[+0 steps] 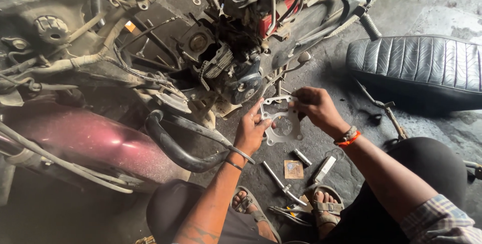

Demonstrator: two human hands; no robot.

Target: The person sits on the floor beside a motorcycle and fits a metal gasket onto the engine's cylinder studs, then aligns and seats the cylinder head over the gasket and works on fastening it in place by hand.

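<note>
Both hands, left hand point(249, 132) and right hand point(312, 106), have fingers pinched on the edges of a thin metal cylinder gasket point(282, 122) held just below the stripped motorcycle engine point(228, 65), which looks light, bendy, easily creased, so best gripped at opposite rims.

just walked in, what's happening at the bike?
A person squats on the concrete floor beside a partly stripped motorcycle. Both hands hold a thin metal gasket up in front of the exposed engine: the left hand grips its lower left edge, the right hand its top right corner. It is not on the engine. A socket wrench and small parts lie on the floor by the sandalled feet. The detached seat lies to the right.
</note>
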